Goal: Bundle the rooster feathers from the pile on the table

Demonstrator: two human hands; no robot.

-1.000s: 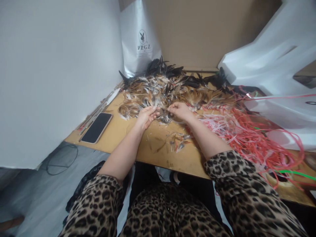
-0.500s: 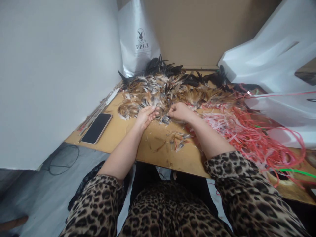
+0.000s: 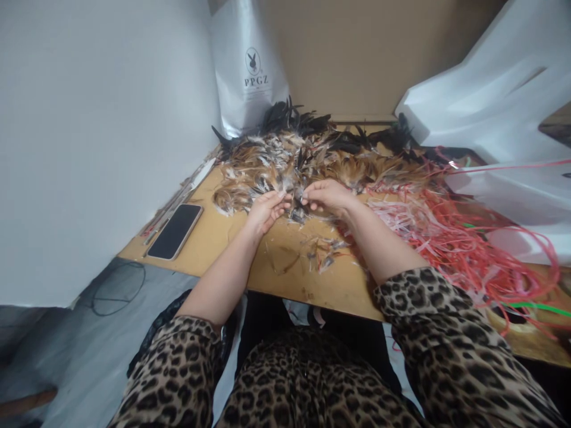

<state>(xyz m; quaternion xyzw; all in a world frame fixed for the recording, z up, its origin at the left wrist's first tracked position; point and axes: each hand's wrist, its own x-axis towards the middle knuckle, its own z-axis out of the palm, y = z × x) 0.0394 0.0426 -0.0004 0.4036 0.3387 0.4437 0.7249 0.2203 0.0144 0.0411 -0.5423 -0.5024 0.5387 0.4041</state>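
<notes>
Both hands are close together at the front edge of a wide pile of feathers (image 3: 272,156), brown and tan with black ones at the back. With thumb against forefinger, my left hand (image 3: 268,209) pinches a small feather whose outline blends into the pile. My right hand (image 3: 329,195) faces it from the other side, fingertips pressed together on a thin greyish feather. A narrow gap separates the two sets of fingertips. Below them on the yellowish tabletop (image 3: 276,279) lie loose feather scraps (image 3: 325,249) and bits of red strip.
A phone (image 3: 175,232) lies at the left beside thin sticks. A tangle of pink and red plastic strips (image 3: 446,238) covers the right side, near a tape roll (image 3: 511,318). A white printed bag (image 3: 250,77) stands behind the feathers; white plastic sheeting (image 3: 473,95) hangs at right.
My right hand has turned slightly and its fingers have spread a little behind the pinch. My left hand stays nearly in place. The view has shifted slightly.
</notes>
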